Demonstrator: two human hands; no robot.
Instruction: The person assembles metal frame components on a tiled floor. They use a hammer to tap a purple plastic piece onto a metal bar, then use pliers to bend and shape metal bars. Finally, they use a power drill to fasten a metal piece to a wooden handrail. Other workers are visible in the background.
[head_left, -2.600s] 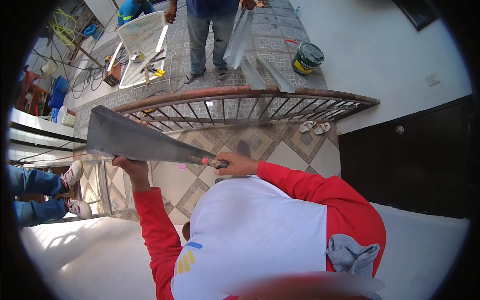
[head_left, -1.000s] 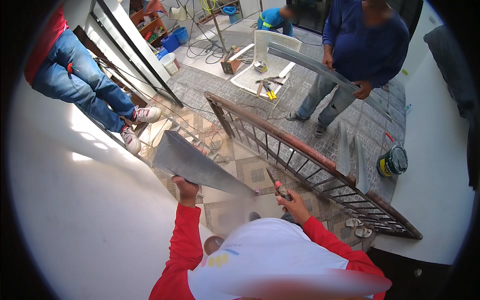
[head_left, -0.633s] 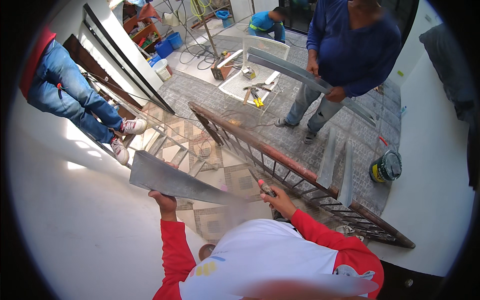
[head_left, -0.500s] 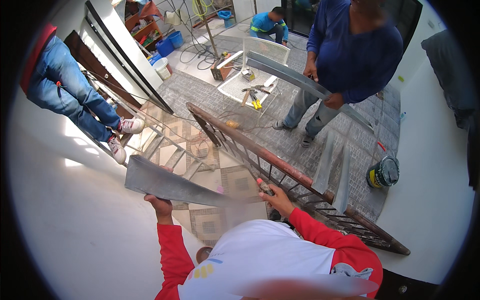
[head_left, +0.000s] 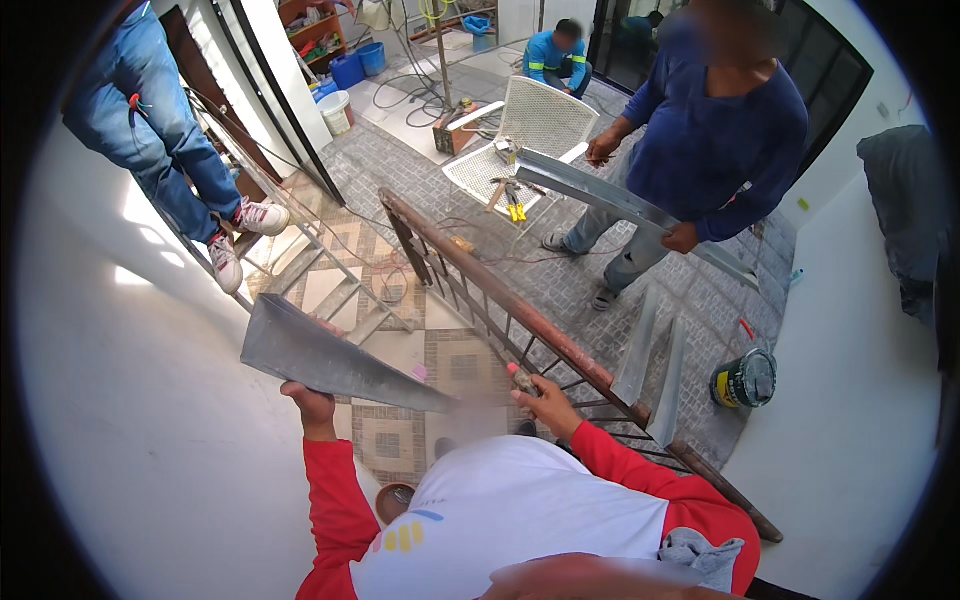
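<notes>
Red long sleeves w/ white vest-like front bearing small yellow and blue marks, grey cloth at shoulder.

Tiled floor (head_left: 560,290), white walls (head_left: 850,400), daylight

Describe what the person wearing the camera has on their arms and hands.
Both arms wear long bright red sleeves that reach the wrists, joined to a white shirt body with small yellow and blue markings on its front. The left hand and right hand are bare: no gloves, and no watch or ring that can be made out. A grey cloth lies by the right shoulder.
</notes>
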